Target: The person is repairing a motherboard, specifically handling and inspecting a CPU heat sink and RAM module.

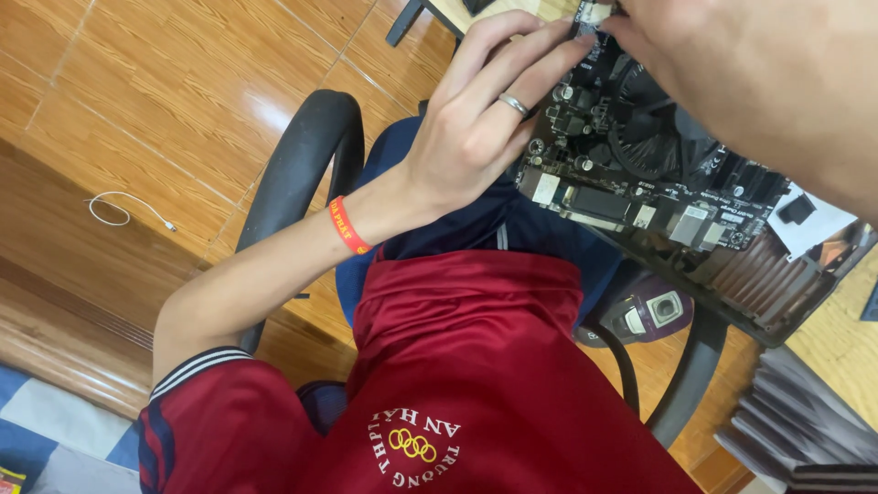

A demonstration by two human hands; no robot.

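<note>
White rectangular label (pixel 688 213) on circuit board's (pixel 640 187) lower edge.

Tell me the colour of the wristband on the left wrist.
Red wristband, with yellow lettering; head view shows it.

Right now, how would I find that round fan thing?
Look at the dark motherboard the person holds over their lap. Between the left hand and right hand sits the black cooler fan, the only round, bladed part among boxy chips and connectors.
</note>
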